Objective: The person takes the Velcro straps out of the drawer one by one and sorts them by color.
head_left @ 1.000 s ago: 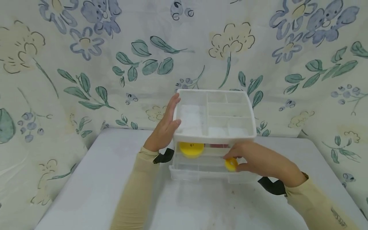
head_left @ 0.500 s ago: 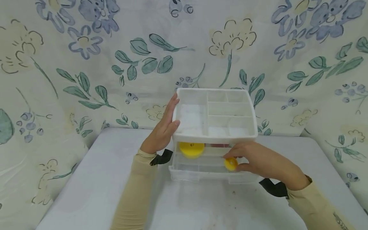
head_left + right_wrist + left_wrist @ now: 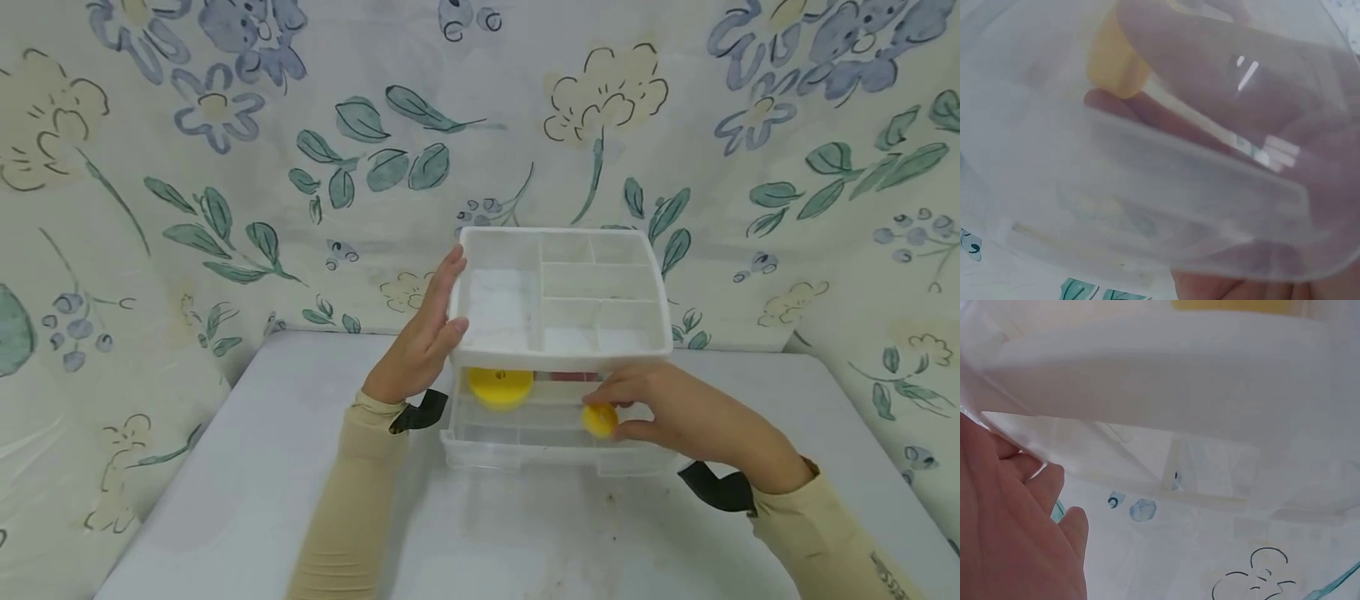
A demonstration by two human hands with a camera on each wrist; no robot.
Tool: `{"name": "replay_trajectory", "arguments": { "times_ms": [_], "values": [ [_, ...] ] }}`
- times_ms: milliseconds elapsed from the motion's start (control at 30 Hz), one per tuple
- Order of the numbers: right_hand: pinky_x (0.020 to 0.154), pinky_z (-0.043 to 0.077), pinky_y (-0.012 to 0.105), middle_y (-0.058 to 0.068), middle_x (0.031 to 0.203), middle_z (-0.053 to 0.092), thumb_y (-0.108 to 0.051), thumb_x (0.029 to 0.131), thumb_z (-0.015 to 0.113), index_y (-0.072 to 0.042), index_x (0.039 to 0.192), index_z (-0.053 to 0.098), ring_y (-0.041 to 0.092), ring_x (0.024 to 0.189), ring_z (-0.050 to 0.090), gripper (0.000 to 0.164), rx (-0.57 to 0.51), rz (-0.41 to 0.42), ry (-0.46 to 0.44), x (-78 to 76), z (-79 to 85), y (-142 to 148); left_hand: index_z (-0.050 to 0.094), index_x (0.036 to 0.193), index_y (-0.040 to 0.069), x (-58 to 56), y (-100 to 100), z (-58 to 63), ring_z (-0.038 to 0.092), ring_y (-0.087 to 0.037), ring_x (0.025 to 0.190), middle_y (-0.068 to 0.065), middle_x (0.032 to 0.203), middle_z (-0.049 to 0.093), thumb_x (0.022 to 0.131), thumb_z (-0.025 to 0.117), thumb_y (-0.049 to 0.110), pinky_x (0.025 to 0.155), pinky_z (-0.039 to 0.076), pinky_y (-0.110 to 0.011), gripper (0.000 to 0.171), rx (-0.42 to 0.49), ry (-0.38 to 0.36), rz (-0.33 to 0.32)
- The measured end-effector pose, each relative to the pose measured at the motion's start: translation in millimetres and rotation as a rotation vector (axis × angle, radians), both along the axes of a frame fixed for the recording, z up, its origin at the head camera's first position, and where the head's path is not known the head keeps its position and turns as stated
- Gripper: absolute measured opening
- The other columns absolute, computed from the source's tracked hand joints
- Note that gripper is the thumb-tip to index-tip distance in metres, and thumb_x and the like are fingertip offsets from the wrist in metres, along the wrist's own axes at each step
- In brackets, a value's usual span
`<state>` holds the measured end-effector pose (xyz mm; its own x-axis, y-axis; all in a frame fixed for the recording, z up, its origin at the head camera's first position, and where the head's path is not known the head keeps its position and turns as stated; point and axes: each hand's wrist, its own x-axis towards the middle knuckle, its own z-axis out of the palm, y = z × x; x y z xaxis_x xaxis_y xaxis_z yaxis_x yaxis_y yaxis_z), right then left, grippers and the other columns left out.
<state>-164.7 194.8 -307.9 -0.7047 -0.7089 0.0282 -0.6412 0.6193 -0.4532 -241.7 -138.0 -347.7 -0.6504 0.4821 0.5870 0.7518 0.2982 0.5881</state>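
Observation:
A white plastic organizer box (image 3: 502, 364) with a compartmented top stands on the table, its clear drawer (image 3: 480, 454) pulled out toward me. With fingers extended, my left hand (image 3: 416, 346) rests against the box's left side; the left wrist view shows its fingertips (image 3: 1054, 478) at the box's edge. My right hand (image 3: 675, 412) reaches into the right part of the drawer and pinches a small round yellow piece (image 3: 601, 420) between thumb and fingers. Through the clear plastic, the yellow piece (image 3: 1116, 59) shows again in the right wrist view.
A larger yellow disc (image 3: 500, 387) lies in the drawer's left part, partly hidden under the box top. Something red (image 3: 573, 377) shows farther back inside. The white table (image 3: 525, 533) has small dark specks, and a floral cloth (image 3: 510, 108) hangs behind.
The small yellow piece has risen slightly and shifted a little left in my right hand's pinch. My left hand keeps its place on the box.

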Motion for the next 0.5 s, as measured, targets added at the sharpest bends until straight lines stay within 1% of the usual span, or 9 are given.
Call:
{"name": "replay_trajectory", "arguments": {
  "times_ms": [133, 300, 400, 500],
  "values": [
    [0.091, 0.056, 0.036, -0.006, 0.120, 0.067, -0.012, 0.082, 0.081, -0.014, 0.124, 0.072, 0.018, 0.105, 0.060, 0.043, -0.030, -0.018, 0.006, 1.2, 0.1, 3.0, 0.006, 0.161, 0.008, 0.1, 0.5, 0.0, 0.005, -0.021, 0.154, -0.003, 0.169, -0.001, 0.105, 0.035, 0.029, 0.123, 0.011, -0.047, 0.067, -0.015, 0.038, 0.022],
    [0.090, 0.056, 0.036, -0.005, 0.122, 0.066, -0.015, 0.084, 0.080, -0.015, 0.128, 0.070, 0.018, 0.106, 0.060, 0.045, -0.054, -0.064, 0.025, 4.9, -0.2, 6.0, 0.006, 0.161, 0.007, 0.2, 2.4, 0.7, 0.005, -0.021, 0.154, -0.004, 0.169, -0.001, 0.106, 0.033, 0.032, 0.123, 0.011, -0.046, 0.067, -0.020, 0.040, 0.030],
    [0.089, 0.057, 0.036, -0.005, 0.122, 0.066, -0.018, 0.085, 0.080, -0.017, 0.129, 0.070, 0.018, 0.106, 0.060, 0.045, -0.069, -0.105, 0.055, 8.5, -0.9, 8.4, 0.006, 0.161, 0.007, 1.1, 2.5, 0.1, 0.005, -0.021, 0.154, -0.004, 0.169, -0.001, 0.105, 0.033, 0.031, 0.123, 0.011, -0.047, 0.067, -0.018, 0.035, 0.032],
    [0.087, 0.057, 0.037, -0.003, 0.123, 0.065, -0.019, 0.086, 0.080, -0.017, 0.130, 0.069, 0.018, 0.105, 0.061, 0.045, -0.119, -0.139, 0.101, 12.2, -3.5, 11.7, 0.005, 0.161, 0.007, 2.0, 2.2, -0.1, 0.005, -0.021, 0.154, -0.004, 0.169, -0.001, 0.105, 0.033, 0.029, 0.123, 0.011, -0.047, 0.067, -0.018, 0.037, 0.036]
  ]
}}
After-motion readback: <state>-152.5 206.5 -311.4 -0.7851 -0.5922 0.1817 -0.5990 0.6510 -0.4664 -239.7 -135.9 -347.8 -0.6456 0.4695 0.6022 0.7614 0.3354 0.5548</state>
